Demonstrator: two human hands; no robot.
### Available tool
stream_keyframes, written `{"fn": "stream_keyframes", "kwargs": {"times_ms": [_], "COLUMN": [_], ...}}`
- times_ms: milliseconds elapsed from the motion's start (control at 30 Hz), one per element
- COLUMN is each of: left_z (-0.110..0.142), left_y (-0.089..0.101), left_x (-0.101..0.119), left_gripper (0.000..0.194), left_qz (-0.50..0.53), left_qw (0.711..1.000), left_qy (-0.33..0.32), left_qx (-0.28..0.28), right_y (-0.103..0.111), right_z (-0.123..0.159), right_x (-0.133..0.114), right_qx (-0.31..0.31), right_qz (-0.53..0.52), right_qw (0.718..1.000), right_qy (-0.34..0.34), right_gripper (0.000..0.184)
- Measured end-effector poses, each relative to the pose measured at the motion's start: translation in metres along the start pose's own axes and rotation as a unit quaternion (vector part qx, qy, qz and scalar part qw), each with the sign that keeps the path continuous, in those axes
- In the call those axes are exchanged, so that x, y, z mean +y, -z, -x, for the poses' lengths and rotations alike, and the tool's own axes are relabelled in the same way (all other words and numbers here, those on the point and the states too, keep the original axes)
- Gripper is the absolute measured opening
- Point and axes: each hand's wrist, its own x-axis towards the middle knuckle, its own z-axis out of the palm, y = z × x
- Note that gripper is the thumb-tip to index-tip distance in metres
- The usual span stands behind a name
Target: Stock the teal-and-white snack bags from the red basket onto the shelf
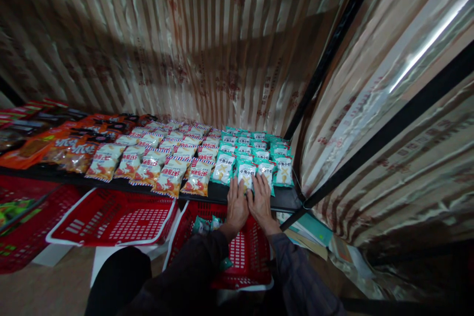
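Both my hands rest at the shelf's front edge, side by side, against teal-and-white snack bags. My left hand [237,202] has its fingers stretched over the lower part of one snack bag [246,170]. Beside it, my right hand [261,200] lays its extended fingers on the neighbouring snack bag [265,167]. Neither hand is wrapped round a bag. More teal bags stand in rows behind and to both sides. Below my forearms sits a red basket [185,222] with a few teal snack bags [202,225] in it, partly hidden by my arms.
Left along the black shelf [289,197] are rows of white-and-orange snack bags [168,175], then orange bags [74,150]. Another red basket [111,217] lies below. A black post [326,59] and slanting bar [370,158] frame the right. Striped sheeting [207,49] hangs behind.
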Motion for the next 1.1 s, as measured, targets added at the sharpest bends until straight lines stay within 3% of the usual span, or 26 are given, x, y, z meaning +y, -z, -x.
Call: {"fn": "stream_keyframes", "kwargs": {"times_ms": [567,1100], "left_z": [0.009,0.015], "left_y": [-0.002,0.008], "left_x": [-0.006,0.0], "left_gripper": [0.055,0.057], "left_qz": [-0.012,0.006], "left_qw": [1.0,1.0], "left_qy": [-0.011,-0.009], "left_qx": [0.008,0.011], "right_y": [-0.012,0.007], "right_z": [0.016,0.022], "right_x": [0.009,-0.008], "right_qx": [-0.005,0.023], "right_qz": [0.03,0.014], "right_qw": [1.0,0.999], "right_qy": [0.001,0.04], "right_gripper": [0.052,0.046]}}
